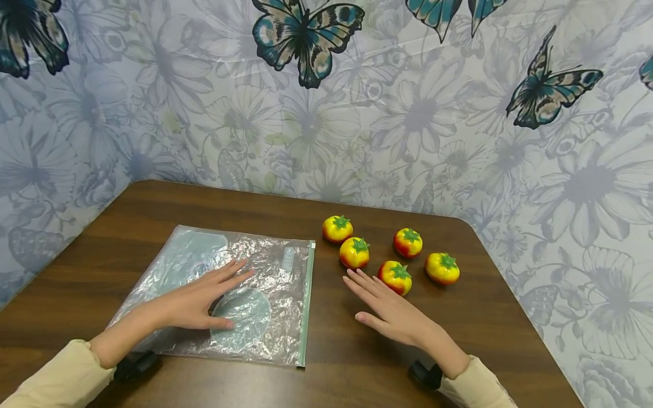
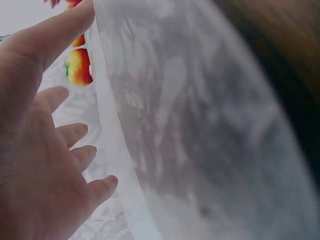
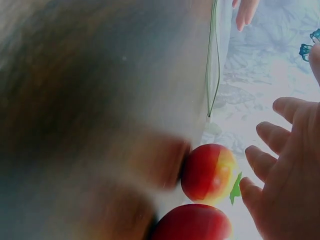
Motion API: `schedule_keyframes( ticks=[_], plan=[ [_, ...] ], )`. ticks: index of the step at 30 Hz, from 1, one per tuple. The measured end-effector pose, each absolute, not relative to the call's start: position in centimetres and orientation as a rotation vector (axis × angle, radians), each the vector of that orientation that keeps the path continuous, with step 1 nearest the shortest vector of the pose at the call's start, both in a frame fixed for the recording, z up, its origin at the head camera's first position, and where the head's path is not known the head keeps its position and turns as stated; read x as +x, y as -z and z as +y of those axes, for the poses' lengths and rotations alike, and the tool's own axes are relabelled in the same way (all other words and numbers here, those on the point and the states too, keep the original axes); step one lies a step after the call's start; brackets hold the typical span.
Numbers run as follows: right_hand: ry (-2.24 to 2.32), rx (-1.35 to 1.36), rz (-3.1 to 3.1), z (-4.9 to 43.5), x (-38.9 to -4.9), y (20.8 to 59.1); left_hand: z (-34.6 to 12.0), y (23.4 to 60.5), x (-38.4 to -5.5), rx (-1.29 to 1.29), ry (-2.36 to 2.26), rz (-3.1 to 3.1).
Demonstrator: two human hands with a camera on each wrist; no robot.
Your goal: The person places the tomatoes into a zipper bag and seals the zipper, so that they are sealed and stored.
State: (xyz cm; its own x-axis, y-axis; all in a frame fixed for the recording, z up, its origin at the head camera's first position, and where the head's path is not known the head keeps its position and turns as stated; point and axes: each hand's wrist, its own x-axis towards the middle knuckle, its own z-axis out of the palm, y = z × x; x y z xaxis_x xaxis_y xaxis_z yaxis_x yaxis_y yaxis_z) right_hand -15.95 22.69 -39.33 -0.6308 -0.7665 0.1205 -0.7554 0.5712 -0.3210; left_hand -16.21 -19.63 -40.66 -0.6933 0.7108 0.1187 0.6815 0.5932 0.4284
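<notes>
A clear plastic zip bag (image 1: pixel 272 348) lies flat on the left of the table, its green-edged closing strip (image 1: pixel 309 300) facing right. Over it my left hand (image 1: pixel 196 300) is spread, fingers straight and thumb apart, gripping nothing. To the right are several red-and-yellow, tomato-like fruits with green star-shaped tops. My right hand (image 1: pixel 400 320) extends toward them with straight fingers, its fingertips right at the nearest fruit (image 1: pixel 393 279). Another fruit (image 1: pixel 354 253) sits just beyond those fingertips. In the right wrist view the open palm (image 3: pixel 295 175) is beside a fruit (image 3: pixel 206 172).
The brown wooden table (image 1: pixel 347 345) has rounded far corners. Behind it hangs a pale floral cloth (image 1: pixel 331 124) with teal butterflies. Farther fruits stand at the back (image 1: pixel 334 230), in the middle (image 1: pixel 406 245) and at the right (image 1: pixel 440 269). Dark bands circle both wrists.
</notes>
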Motion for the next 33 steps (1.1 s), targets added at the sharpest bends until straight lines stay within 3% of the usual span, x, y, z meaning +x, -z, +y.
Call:
schedule_keyframes(
  ticks=[33],
  plan=[
    [0.552,-1.246,2.671,22.2,-14.3,39.4,-18.6,40.2,-14.1,1.179,-0.513,2.702]
  ],
)
